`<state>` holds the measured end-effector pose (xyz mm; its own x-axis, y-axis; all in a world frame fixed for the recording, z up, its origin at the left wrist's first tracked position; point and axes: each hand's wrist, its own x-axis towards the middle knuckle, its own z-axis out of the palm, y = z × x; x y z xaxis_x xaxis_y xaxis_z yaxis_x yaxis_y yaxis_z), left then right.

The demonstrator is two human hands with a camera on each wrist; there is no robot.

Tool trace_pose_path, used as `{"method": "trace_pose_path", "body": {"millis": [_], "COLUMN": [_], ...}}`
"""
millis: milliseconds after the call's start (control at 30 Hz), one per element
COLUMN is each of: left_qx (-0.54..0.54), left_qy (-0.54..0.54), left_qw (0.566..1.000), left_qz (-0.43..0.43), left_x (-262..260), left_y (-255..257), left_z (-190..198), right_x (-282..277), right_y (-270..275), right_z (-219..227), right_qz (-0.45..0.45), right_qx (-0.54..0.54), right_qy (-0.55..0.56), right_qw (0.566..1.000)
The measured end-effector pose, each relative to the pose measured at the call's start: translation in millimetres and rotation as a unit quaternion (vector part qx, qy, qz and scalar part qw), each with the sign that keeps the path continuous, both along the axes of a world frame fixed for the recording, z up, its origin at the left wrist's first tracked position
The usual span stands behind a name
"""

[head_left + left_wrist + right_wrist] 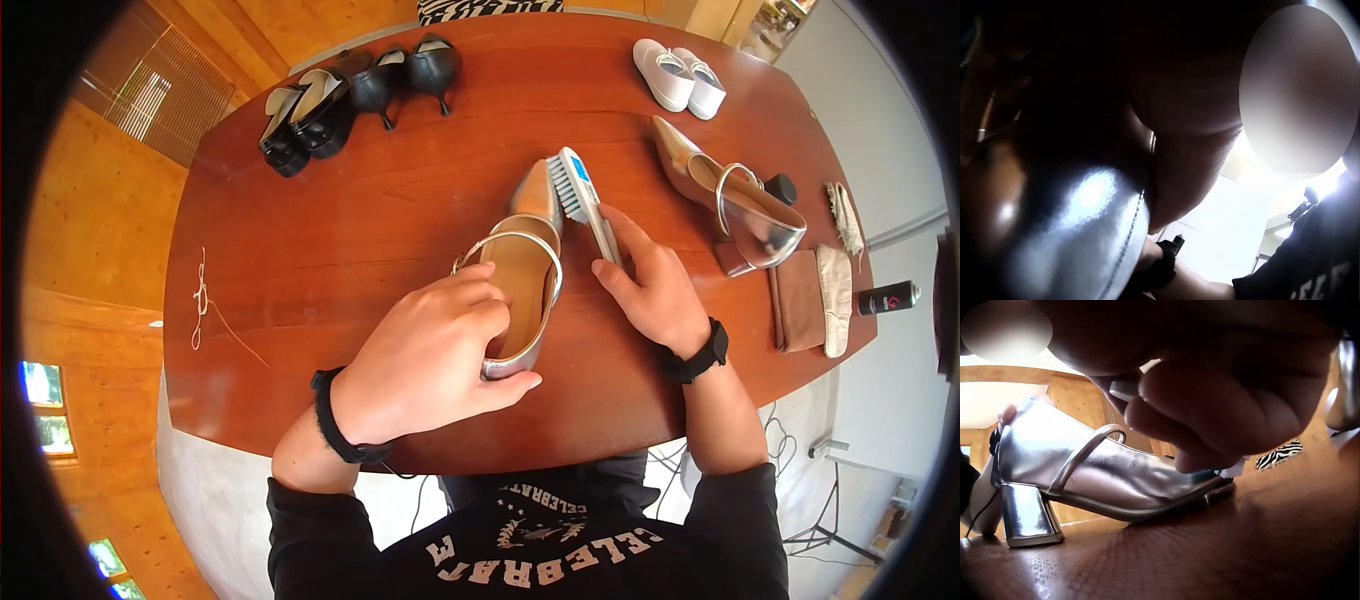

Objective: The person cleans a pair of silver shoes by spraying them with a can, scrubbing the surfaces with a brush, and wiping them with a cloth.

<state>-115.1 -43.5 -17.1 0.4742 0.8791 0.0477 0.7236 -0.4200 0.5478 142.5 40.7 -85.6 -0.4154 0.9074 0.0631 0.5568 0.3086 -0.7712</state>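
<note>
A silver block-heeled shoe with an instep strap (536, 195) stands on the table in front of me, its toe pointing away. My left hand (425, 345) holds it at the heel end, thumb by the back and fingers over the side. My right hand (655, 290) grips the handle of a white brush with a blue patch (592, 205). Its pale bristles are against the right side of the toe. In the right wrist view the shoe (1110, 475) shows side-on, and my fingers (1204, 406) hide most of the brush. The left wrist view is dark, with the shiny heel (1097, 231) close up.
Its matching silver shoe (770, 228) lies at the right. White sneakers (665, 75) stand at the back right, black shoes (322, 110) and black heels (432, 70) at the back left. Brown cloth (797, 300) and a black can (888, 297) are at the right edge; string (202, 300) lies left.
</note>
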Motion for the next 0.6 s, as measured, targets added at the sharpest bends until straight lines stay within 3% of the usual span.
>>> {"method": "trace_pose_path", "body": {"millis": [300,400,600], "left_qx": [0.066,0.070,0.047], "left_qy": [0.013,0.015,0.040], "left_qw": [0.998,0.997,0.998], "left_qz": [0.001,-0.004,-0.010], "left_x": [9,9,7], "left_y": [-7,-7,-7], "left_z": [-6,-6,0], "right_x": [1,1,1], "right_y": [1,-1,2], "right_z": [0,3,-6], "right_qz": [-0.001,0.050,0.005], "right_qx": [0.023,0.053,0.036], "right_qy": [-0.001,0.014,0.010], "right_qw": [1.000,0.997,0.999]}}
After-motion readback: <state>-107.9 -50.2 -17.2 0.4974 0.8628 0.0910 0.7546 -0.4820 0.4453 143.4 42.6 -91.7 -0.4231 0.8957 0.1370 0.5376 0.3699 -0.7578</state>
